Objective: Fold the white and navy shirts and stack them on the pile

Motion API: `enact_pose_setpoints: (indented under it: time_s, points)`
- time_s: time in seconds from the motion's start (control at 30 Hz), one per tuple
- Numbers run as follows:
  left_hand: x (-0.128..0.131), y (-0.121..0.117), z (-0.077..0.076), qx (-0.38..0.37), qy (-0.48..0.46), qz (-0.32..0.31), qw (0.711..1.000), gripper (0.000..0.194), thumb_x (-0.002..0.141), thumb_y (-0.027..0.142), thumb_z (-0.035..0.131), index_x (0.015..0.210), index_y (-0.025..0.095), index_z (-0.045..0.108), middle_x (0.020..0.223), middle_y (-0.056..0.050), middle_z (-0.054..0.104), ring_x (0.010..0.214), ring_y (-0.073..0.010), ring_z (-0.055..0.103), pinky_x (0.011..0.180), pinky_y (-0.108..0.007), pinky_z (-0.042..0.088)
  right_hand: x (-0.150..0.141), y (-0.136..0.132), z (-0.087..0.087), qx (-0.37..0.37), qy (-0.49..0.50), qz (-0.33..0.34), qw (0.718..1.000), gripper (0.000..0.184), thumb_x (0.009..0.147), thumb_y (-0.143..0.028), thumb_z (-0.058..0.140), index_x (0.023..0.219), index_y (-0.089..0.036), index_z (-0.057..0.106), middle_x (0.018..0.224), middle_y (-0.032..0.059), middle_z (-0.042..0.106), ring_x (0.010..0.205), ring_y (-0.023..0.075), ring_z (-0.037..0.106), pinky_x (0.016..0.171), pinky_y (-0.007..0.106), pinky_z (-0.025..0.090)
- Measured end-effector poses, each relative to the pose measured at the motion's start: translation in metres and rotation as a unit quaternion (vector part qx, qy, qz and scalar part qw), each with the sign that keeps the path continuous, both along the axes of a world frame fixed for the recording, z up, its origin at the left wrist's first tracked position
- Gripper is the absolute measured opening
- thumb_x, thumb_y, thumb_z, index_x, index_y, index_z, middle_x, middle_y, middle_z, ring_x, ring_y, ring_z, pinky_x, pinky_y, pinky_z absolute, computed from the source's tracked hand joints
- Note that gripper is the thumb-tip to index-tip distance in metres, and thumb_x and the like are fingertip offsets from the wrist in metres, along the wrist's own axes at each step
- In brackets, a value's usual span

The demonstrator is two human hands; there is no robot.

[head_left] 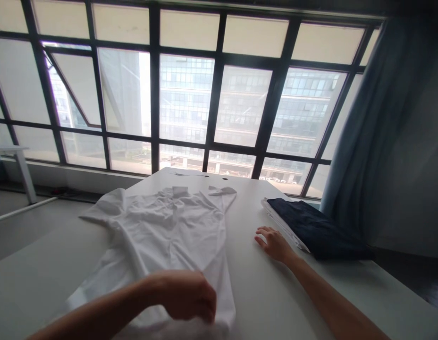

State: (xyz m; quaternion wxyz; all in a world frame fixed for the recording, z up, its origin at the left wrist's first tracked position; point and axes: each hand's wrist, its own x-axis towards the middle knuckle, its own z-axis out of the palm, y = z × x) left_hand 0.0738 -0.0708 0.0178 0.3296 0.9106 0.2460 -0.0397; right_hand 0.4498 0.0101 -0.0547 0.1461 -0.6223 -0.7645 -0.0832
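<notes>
A wrinkled white shirt point(176, 236) lies spread on the white table, collar at the far end and sleeves out to both sides. Over its near end, my left hand point(190, 295) has its fingers curled down and closed on the fabric by the hem; the fingertips are partly hidden and the cloth below them is blurred. To the right of the shirt, my right hand point(273, 243) is held low over the table with fingers apart and nothing in them. It is close to a folded pile with a dark navy garment point(318, 229) on top and white cloth point(282, 222) underneath.
The white table point(250, 283) reaches toward a wall of dark-framed windows point(185, 99), one pane tilted open at the left. A blue curtain point(364, 141) hangs at the right, beyond the pile. Part of another white table point(24, 174) stands at the far left.
</notes>
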Motion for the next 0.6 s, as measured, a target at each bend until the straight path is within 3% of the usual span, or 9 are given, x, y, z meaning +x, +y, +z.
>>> enact_pose_setpoints:
  time_s: [0.03,0.07,0.1,0.13,0.2,0.27,0.37,0.5,0.6]
  points:
    - [-0.003,-0.005,0.009,-0.082,-0.003,-0.093,0.992,0.015,0.086,0.029,0.068,0.097,0.021,0.076,0.086,-0.001,0.074,0.08,-0.0169,0.07,0.072,-0.023,0.055,-0.001,0.002,-0.002,-0.001,0.006,0.0,1.0,0.033,0.093,-0.031,0.049,0.112,-0.014,0.07,0.123,0.0144,0.067,0.117,0.028,0.059,0.103,0.04,0.042]
    - [-0.009,-0.004,0.019,-0.129,-0.017,-0.119,0.984,0.022,0.086,0.036,0.068,0.1,0.02,0.076,0.087,-0.002,0.075,0.08,-0.0176,0.07,0.072,-0.024,0.055,-0.002,0.004,-0.003,-0.002,0.014,-0.001,1.0,0.034,0.093,-0.032,0.048,0.113,-0.014,0.069,0.123,0.0143,0.066,0.116,0.0275,0.06,0.103,0.039,0.042]
    - [-0.017,0.002,0.028,-0.141,-0.042,-0.1,0.984,0.029,0.087,0.042,0.066,0.103,0.019,0.075,0.087,-0.004,0.075,0.08,-0.0182,0.071,0.072,-0.025,0.055,-0.003,0.007,-0.004,-0.002,0.024,-0.002,1.0,0.035,0.094,-0.033,0.047,0.114,-0.014,0.068,0.123,0.0141,0.066,0.115,0.0269,0.06,0.103,0.039,0.042]
    - [-0.028,0.014,0.035,-0.12,-0.068,-0.042,0.99,0.036,0.088,0.048,0.064,0.105,0.019,0.074,0.088,-0.005,0.075,0.08,-0.0184,0.071,0.074,-0.026,0.055,-0.005,0.012,-0.004,-0.002,0.037,-0.005,0.999,0.035,0.095,-0.033,0.047,0.116,-0.015,0.068,0.124,0.0139,0.066,0.114,0.0263,0.061,0.103,0.038,0.043]
    - [-0.054,0.051,0.04,-0.032,-0.073,0.083,0.993,0.042,0.089,0.054,0.057,0.108,0.02,0.073,0.094,-0.006,0.076,0.085,-0.0194,0.07,0.08,-0.029,0.054,-0.01,0.024,-0.001,-0.002,0.065,-0.016,0.998,0.036,0.096,-0.034,0.045,0.119,-0.016,0.067,0.125,0.0137,0.065,0.115,0.026,0.061,0.102,0.037,0.044]
    - [-0.084,0.095,0.031,0.06,-0.021,0.18,0.982,0.044,0.087,0.056,0.056,0.106,0.02,0.073,0.101,-0.008,0.075,0.093,-0.0229,0.069,0.087,-0.033,0.053,-0.018,0.043,0.005,-0.013,0.082,-0.03,0.996,0.036,0.096,-0.034,0.045,0.12,-0.016,0.066,0.128,0.0135,0.064,0.118,0.0259,0.059,0.103,0.036,0.043]
    - [-0.126,0.148,0.001,0.206,0.051,0.297,0.931,0.052,0.081,0.053,0.06,0.119,0.019,0.068,0.126,-0.014,0.066,0.117,-0.0319,0.06,0.099,-0.041,0.047,-0.032,0.078,0.015,-0.045,0.087,-0.057,0.994,0.036,0.097,-0.035,0.046,0.118,-0.015,0.069,0.138,0.0141,0.058,0.127,0.0254,0.053,0.111,0.035,0.036]
    - [-0.165,0.175,-0.033,0.197,0.133,0.317,0.918,0.083,0.068,0.061,0.068,0.135,0.015,0.058,0.147,-0.021,0.048,0.137,-0.0383,0.042,0.112,-0.045,0.033,-0.05,0.125,0.02,-0.073,0.09,-0.092,0.989,0.039,0.096,-0.038,0.051,0.122,-0.014,0.068,0.148,0.0167,0.048,0.134,0.0293,0.047,0.112,0.037,0.034]
    - [-0.175,0.172,-0.043,0.175,0.141,0.328,0.918,0.096,0.063,0.067,0.069,0.142,0.014,0.052,0.153,-0.022,0.037,0.143,-0.0425,0.03,0.114,-0.053,0.028,-0.059,0.152,0.016,-0.103,0.087,-0.117,0.984,0.064,0.085,-0.04,0.067,0.14,-0.012,0.053,0.148,0.0214,0.046,0.129,0.0353,0.051,0.106,0.041,0.042]
